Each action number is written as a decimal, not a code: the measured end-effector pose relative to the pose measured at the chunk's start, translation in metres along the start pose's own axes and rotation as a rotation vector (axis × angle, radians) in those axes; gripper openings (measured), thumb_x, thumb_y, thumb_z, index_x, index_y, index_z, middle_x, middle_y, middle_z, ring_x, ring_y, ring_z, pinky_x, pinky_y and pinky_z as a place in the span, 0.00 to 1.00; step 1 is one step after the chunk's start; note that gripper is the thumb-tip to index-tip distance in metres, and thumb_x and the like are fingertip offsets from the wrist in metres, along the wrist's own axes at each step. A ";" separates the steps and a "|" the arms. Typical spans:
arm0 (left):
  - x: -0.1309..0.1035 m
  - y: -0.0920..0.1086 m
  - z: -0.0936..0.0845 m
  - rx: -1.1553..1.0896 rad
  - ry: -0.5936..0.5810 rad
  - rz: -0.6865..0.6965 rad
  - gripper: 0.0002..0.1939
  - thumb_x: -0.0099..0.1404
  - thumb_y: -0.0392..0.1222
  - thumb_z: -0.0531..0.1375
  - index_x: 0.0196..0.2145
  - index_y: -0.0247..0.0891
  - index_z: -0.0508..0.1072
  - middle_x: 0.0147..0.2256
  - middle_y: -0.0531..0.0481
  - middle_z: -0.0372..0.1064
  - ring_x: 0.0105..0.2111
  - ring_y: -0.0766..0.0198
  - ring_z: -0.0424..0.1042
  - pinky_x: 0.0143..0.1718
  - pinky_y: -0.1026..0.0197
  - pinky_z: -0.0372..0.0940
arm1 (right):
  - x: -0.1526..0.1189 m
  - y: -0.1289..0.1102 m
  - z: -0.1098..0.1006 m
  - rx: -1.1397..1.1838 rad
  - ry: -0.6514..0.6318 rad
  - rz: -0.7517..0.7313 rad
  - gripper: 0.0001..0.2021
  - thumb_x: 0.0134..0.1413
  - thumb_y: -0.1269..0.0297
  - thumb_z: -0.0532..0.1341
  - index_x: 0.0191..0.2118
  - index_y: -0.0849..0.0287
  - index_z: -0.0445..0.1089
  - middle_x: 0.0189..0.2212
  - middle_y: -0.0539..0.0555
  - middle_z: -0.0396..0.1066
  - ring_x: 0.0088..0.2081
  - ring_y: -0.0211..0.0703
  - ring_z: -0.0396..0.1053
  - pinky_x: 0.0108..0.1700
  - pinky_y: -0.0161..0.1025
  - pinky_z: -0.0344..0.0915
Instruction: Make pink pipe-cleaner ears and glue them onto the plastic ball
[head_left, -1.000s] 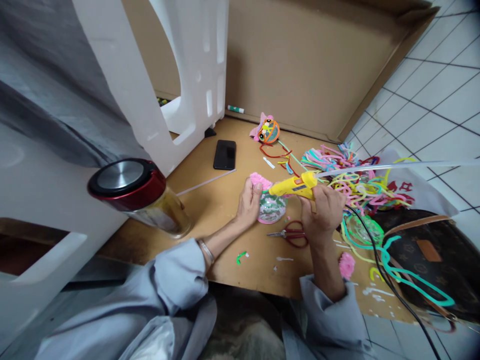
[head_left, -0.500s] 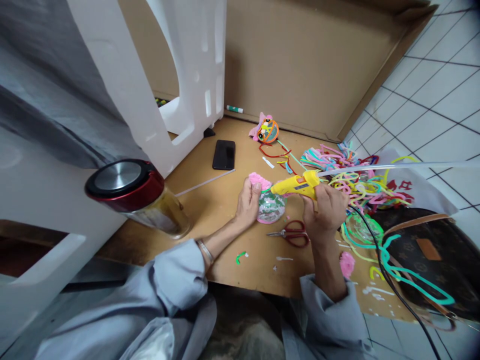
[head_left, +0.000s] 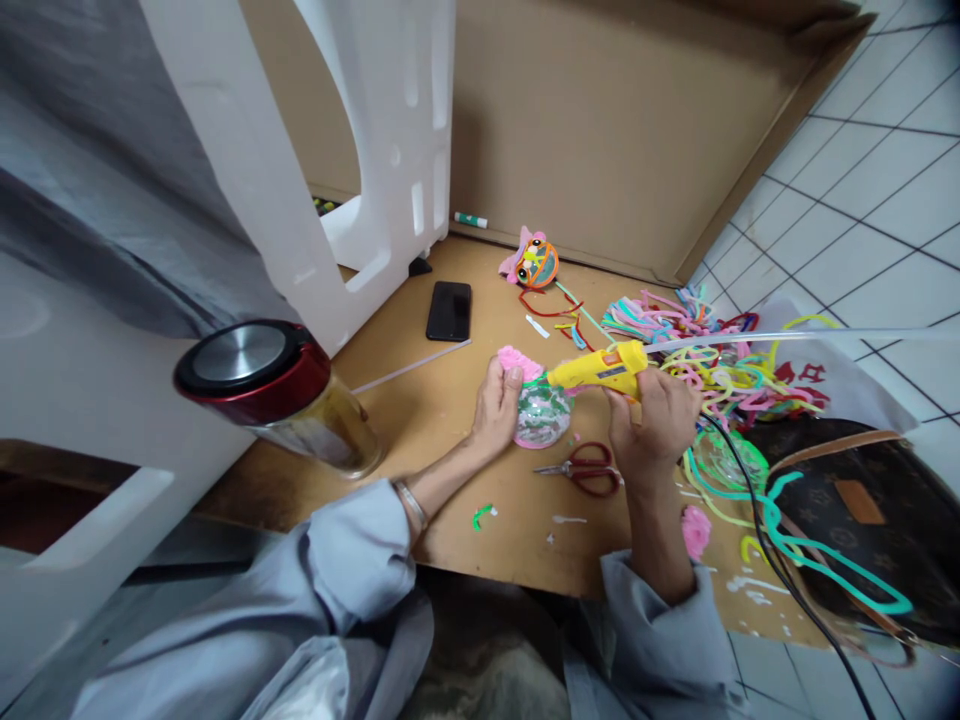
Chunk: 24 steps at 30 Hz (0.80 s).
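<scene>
My left hand (head_left: 496, 405) is closed on the edge of a clear round craft piece (head_left: 543, 415) with green and pink trim and a fuzzy pink patch (head_left: 519, 362) at its top. In my right hand (head_left: 656, 415) is a yellow hot glue gun (head_left: 600, 370), its nozzle at the top edge of the craft piece. A clear glue stick (head_left: 750, 335) juts from the gun's back, and a black cord (head_left: 757, 490) runs down from it. Whether the nozzle touches the piece I cannot tell. Red-handled scissors (head_left: 589, 469) lie just below on the table.
A tall flask (head_left: 277, 395) stands at the left, with a phone (head_left: 448, 311) beyond it. A finished-looking face craft (head_left: 538, 262) lies at the back. Heaped pipe cleaners (head_left: 675, 315), a brown handbag (head_left: 862, 510) and a pink fuzzy piece (head_left: 696, 531) are on the right.
The glue gun and my right hand have shifted slightly to the right. My left hand still holds the craft piece in nearly the same place.
</scene>
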<state>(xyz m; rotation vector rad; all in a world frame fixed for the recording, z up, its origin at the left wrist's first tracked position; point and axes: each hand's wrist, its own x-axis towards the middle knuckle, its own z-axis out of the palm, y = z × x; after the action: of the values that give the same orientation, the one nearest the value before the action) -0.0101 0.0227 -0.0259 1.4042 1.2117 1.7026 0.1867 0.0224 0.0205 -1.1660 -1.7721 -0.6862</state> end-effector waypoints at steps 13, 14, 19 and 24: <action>0.001 -0.007 0.002 -0.044 -0.002 -0.020 0.20 0.73 0.60 0.51 0.41 0.40 0.67 0.38 0.47 0.72 0.39 0.59 0.72 0.48 0.54 0.67 | -0.029 0.034 0.044 0.137 0.068 0.574 0.18 0.60 0.48 0.57 0.40 0.60 0.70 0.34 0.57 0.69 0.37 0.51 0.65 0.43 0.49 0.65; 0.001 -0.008 0.002 -0.050 0.003 -0.023 0.20 0.72 0.61 0.51 0.41 0.41 0.67 0.37 0.47 0.72 0.39 0.59 0.72 0.48 0.54 0.67 | -0.034 0.037 0.050 0.156 0.022 0.598 0.16 0.60 0.50 0.55 0.39 0.59 0.69 0.33 0.56 0.68 0.35 0.49 0.64 0.42 0.48 0.65; 0.002 -0.013 0.004 -0.099 0.001 -0.028 0.21 0.71 0.62 0.52 0.42 0.41 0.67 0.37 0.47 0.71 0.40 0.58 0.73 0.47 0.54 0.68 | -0.052 0.046 0.073 0.210 -0.143 0.664 0.10 0.51 0.61 0.53 0.35 0.58 0.68 0.29 0.53 0.65 0.33 0.48 0.61 0.42 0.46 0.63; 0.003 -0.015 0.002 -0.115 -0.020 -0.026 0.20 0.71 0.62 0.53 0.43 0.41 0.68 0.37 0.47 0.72 0.41 0.57 0.74 0.48 0.53 0.68 | -0.053 0.040 0.075 0.184 -0.365 0.695 0.14 0.46 0.66 0.53 0.38 0.62 0.70 0.30 0.57 0.68 0.36 0.51 0.64 0.45 0.48 0.65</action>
<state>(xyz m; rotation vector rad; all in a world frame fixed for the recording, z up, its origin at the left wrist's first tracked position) -0.0107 0.0311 -0.0383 1.3286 1.0988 1.7082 0.2050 0.0770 -0.0624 -1.7167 -1.5090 0.1051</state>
